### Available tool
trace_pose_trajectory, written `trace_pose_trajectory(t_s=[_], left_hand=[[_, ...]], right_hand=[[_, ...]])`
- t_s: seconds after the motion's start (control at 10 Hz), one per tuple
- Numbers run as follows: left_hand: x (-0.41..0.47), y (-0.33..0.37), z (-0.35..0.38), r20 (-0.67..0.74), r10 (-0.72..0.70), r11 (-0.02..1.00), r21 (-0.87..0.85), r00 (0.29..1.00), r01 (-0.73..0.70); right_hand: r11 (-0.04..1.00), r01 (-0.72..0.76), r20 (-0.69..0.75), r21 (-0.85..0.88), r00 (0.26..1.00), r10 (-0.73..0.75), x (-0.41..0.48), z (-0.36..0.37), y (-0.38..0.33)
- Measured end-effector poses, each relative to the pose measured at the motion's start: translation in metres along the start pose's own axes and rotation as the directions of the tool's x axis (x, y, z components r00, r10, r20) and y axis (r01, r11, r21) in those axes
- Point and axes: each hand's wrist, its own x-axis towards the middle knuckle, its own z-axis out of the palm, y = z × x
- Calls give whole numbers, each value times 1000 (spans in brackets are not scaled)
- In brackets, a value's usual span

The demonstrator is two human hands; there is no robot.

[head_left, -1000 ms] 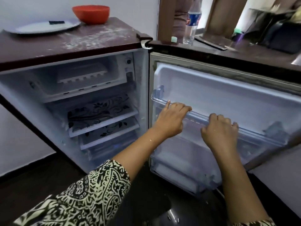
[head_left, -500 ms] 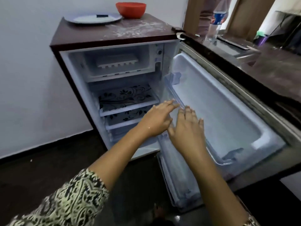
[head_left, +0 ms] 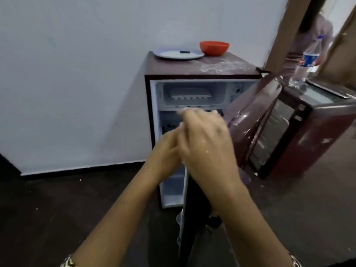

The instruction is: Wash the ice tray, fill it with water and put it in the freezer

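Ice tray (head_left: 189,92) sits in freezer compartment (head_left: 217,93), far top of mini fridge (head_left: 194,73); wash/fill look done, water unconfirmed. Left hand (head_left: 165,153) loosely curled, empty. Right hand (head_left: 207,145) fingers spread flat on door edge (head_left: 183,218). Left: shut door.

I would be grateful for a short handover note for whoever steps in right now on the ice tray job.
Left hand and right hand: both at the fridge door edge, holding no object; the exact grip is blurred.
Ice tray: already in the freezer compartment at the top of the fridge.
Door: seen edge-on, partly open.
Done: tray placed.
Left: shut the door fully.
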Motion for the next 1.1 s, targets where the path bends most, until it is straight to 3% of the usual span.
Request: trace_pose_trajectory(t_s=[0.1,0.2,0.3,0.5,0.7,1.0,1.1], left_hand=[[18,-10,-23,-86,0,1000,-26,996,-2],[39,-17,-42,-82,3,907,419,997,32],[72,-39,-62,-169,-18,756,643,985,124],[145,-97,-95,-234,-69,716,665,970,212],[204,-136,-101,-335,-65,745,611,940,269],[222,-157,-117,-266,-64,881,439,962,180],[231,-145,-142,-186,-113,937,307,976,167]], right_hand=[[923,249,-55,292,968,-244,30,10,39],[931,212,124,297,958,-258,74,53,27],[858,280,88,430,933,-349,97,96,10],[846,393,29,362,902,-431,152,152,-31],[876,378,15,299,916,-401,198,193,-59],[850,478,99,223,856,-507,215,199,-59],[811,537,232,232,779,-582,242,182,-59]])
